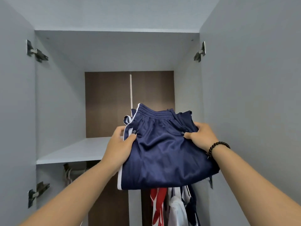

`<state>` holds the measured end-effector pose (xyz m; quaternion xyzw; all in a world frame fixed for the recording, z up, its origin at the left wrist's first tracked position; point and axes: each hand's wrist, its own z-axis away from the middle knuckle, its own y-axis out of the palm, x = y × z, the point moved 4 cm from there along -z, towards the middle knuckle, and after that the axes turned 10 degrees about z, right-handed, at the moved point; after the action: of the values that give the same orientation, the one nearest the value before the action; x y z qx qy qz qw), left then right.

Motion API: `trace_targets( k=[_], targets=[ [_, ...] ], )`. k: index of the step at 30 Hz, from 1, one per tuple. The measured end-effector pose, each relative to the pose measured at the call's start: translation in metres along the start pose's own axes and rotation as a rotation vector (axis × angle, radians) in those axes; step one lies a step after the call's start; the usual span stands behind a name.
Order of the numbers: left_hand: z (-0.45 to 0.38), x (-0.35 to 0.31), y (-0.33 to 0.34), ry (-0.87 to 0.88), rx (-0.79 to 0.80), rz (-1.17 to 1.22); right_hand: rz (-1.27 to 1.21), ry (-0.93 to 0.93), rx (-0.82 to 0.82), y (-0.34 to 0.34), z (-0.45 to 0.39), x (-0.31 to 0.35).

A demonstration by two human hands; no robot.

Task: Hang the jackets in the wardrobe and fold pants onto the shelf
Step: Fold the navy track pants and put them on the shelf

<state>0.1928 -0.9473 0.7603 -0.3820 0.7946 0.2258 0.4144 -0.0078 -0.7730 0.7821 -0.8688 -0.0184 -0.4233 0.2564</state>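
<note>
- Two hands on one folded bundle right now: my left hand (121, 141) grips the left edge of the navy pants (162, 152), thumb on top by the white side stripe, and my right hand (201, 133) pinches the right edge, fingers curled into the fabric.
- Folding part looks done to me, the pants are a flat-ish packet with the elastic waistband facing the wardrobe.
- They're up in the air in front of the shelf (73, 152), roughly at its level and over its front edge, not resting on it as far as I can tell.
- Shelf looks bare where I can see it, so I'd guess this is the first pair going up.
- Below the shelf there's already stuff hanging: red-and-white and navy-and-white garments (172, 207), plus a few hangers (68, 175) off to the left. So the jacket half seems at least partly handled, can't say fully.
- What's left: push the bundle forward, set it down, let go.
</note>
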Motion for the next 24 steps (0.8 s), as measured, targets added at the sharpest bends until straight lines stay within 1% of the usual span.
trace_targets(
  k=[3,7,11,14,17,19,22,24],
  targets=[
    [-0.048,0.019,0.018,0.011,-0.014,-0.023,0.031,0.047,-0.03,0.005,-0.051,-0.013],
    [-0.116,0.05,0.043,-0.028,-0.014,-0.093,0.126,0.053,-0.075,0.017,-0.119,-0.039],
    [-0.176,0.089,0.072,-0.106,0.028,-0.123,0.312,0.066,-0.026,0.028,-0.179,-0.063],
    [-0.204,0.125,0.09,-0.173,0.033,-0.192,0.453,0.067,0.005,0.038,-0.215,-0.077],
    [-0.224,0.159,0.1,-0.21,0.03,-0.228,0.604,0.069,0.043,0.055,-0.234,-0.092],
    [-0.233,0.176,0.106,-0.258,0.036,-0.198,0.774,0.055,0.094,0.071,-0.235,-0.106],
    [-0.237,0.185,0.115,-0.355,0.094,-0.219,0.928,0.08,0.178,0.09,-0.231,-0.13],
    [-0.239,0.184,0.121,-0.382,0.155,-0.258,0.988,0.09,0.123,0.089,-0.228,-0.132]
  ],
)
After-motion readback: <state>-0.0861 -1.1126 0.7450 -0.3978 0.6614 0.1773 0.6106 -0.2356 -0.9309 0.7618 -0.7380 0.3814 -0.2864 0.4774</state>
